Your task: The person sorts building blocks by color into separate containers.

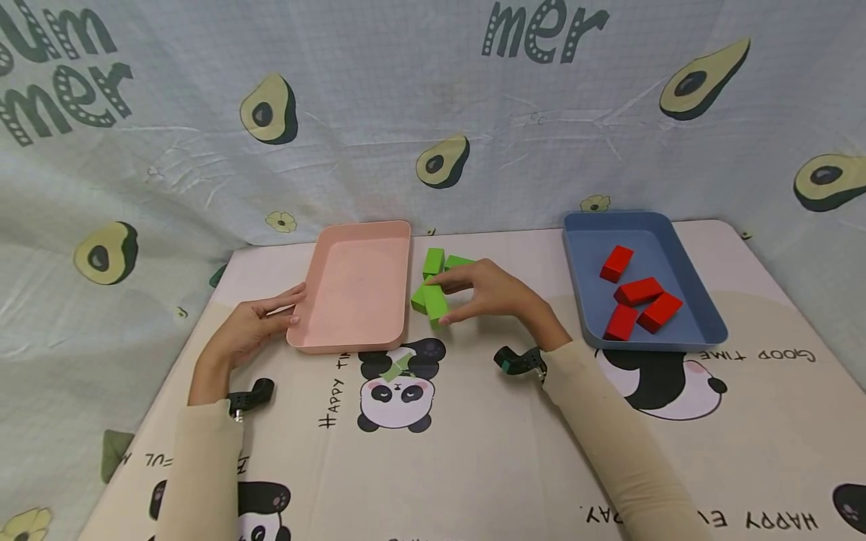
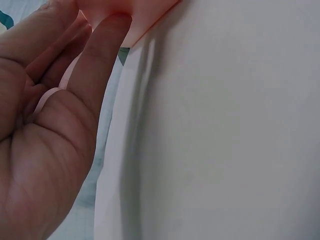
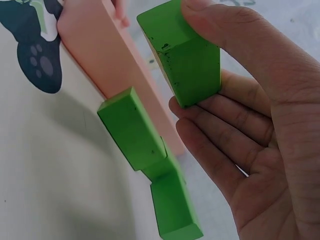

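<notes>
My left hand (image 1: 252, 330) is at the left side of a shallow pink tray (image 1: 361, 285), its fingertips touching the wall. The left wrist view shows the thumb tip against the tray's wall (image 2: 150, 15). My right hand (image 1: 490, 291) pinches a green block (image 1: 435, 302) between thumb and fingers, just right of the tray. In the right wrist view the held block (image 3: 192, 70) is tilted, raised above the others. Under and behind it lie more green blocks (image 1: 434, 261), one of them (image 3: 131, 127) near the tray's wall.
Farther right stands a blue tray (image 1: 578, 278) with several red blocks (image 1: 639, 291) inside. A panda-print cloth (image 1: 473, 466) covers the table, and an avocado-print curtain (image 1: 365, 98) hangs behind it. Each wrist wears a small black camera mount (image 1: 253, 394).
</notes>
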